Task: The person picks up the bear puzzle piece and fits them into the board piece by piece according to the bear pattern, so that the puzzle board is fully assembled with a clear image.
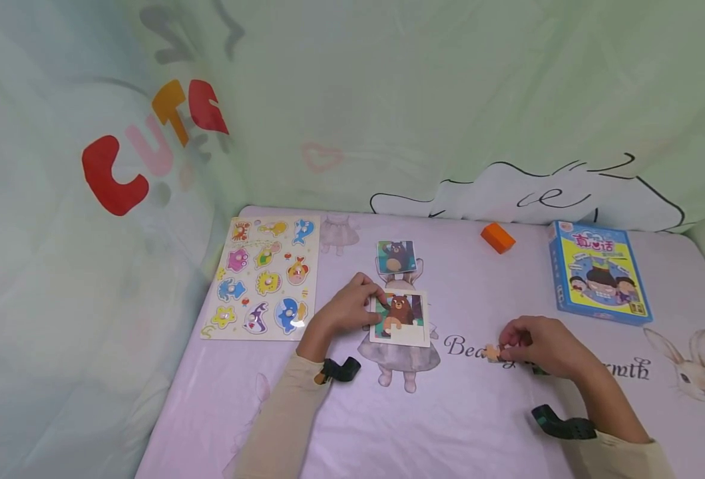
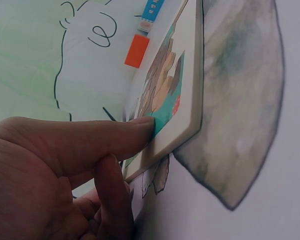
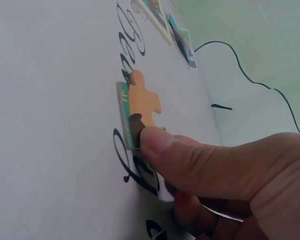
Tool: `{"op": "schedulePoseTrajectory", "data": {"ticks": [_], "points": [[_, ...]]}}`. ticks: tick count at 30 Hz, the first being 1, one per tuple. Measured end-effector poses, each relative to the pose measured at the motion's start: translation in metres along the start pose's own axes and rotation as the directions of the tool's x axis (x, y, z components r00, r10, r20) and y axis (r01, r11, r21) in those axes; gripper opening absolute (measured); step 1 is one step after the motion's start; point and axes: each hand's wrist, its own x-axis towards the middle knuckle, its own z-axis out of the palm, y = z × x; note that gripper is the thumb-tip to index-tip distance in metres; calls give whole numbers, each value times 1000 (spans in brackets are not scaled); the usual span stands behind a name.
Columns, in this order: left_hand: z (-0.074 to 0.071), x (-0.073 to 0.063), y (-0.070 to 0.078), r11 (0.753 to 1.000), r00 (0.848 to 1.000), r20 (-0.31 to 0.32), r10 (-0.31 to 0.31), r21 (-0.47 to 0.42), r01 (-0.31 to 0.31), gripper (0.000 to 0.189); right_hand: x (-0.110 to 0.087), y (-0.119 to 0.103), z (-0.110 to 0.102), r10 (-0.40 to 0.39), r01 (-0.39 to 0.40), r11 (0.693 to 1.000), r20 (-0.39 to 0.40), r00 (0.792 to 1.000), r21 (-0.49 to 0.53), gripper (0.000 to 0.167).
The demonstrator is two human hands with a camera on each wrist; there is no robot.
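Observation:
A square bear jigsaw board (image 1: pixel 409 336) lies on the table, its lower part bare of pieces. My left hand (image 1: pixel 352 306) holds it at the left edge; in the left wrist view the thumb (image 2: pixel 135 131) presses on the picture near the rim. Off to the right, my right hand (image 1: pixel 538 342) pinches a jigsaw piece (image 3: pixel 142 102) between thumb and finger. That piece is orange-tan with brown and a green edge. Partly hidden below the right hand is another dark green piece (image 1: pixel 540 370). Above the board lies a bear picture card (image 1: pixel 397 257).
A sea-animal peg puzzle (image 1: pixel 313 246) lies at the left. Toward the back right are an orange block (image 1: pixel 498 237) and a blue and yellow box (image 1: pixel 600 273). The printed cloth (image 1: pixel 448 426) covers the table, with fabric curtains (image 1: pixel 340 100) behind and at the left.

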Motion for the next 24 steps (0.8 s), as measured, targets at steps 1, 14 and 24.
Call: {"op": "schedulePoseTrajectory", "data": {"ticks": [1, 14, 24], "points": [[0, 0, 0, 1000, 1000, 1, 0, -1, 0, 23, 0, -1, 0, -8, 8, 1000, 6, 1000, 5, 21], [0, 0, 0, 1000, 1000, 4, 4, 3, -4, 22, 2, -9, 0, -88, 89, 994, -14, 996, 63, 14], [-1, 0, 1, 1000, 1000, 1, 1, 2, -1, 23, 12, -27, 5, -169, 170, 983, -24, 985, 74, 10]]}}
